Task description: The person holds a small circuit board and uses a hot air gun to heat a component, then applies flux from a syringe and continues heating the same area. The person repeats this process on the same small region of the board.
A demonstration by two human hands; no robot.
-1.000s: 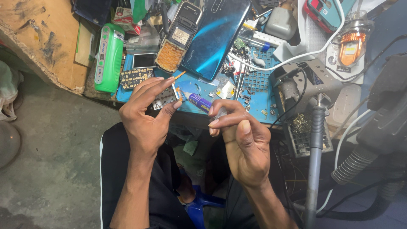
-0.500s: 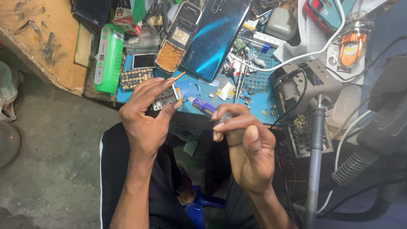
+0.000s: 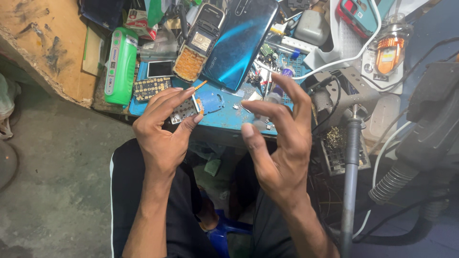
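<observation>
Cluttered with phone parts, our blue work mat point(image 3: 224, 114) sits just ahead. Our left hand point(image 3: 160, 131) pinches a small phone circuit board point(image 3: 184, 110) between thumb and fingertips, tilted up so we can see it. Our right hand point(image 3: 277, 143) hovers beside it, fingers spread, holding nothing, near a purple-tipped tool point(image 3: 279, 83) on the mat.

Surface: blue work mat point(image 3: 224, 117) w/ cluttered top. Teal phone back cover point(image 3: 241, 40) lies at centre, far side. Green oblong device point(image 3: 119, 64) at left edge. Keypad sheet point(image 3: 149, 87) just beside it. Small screws & parts scattered near right edge.
</observation>
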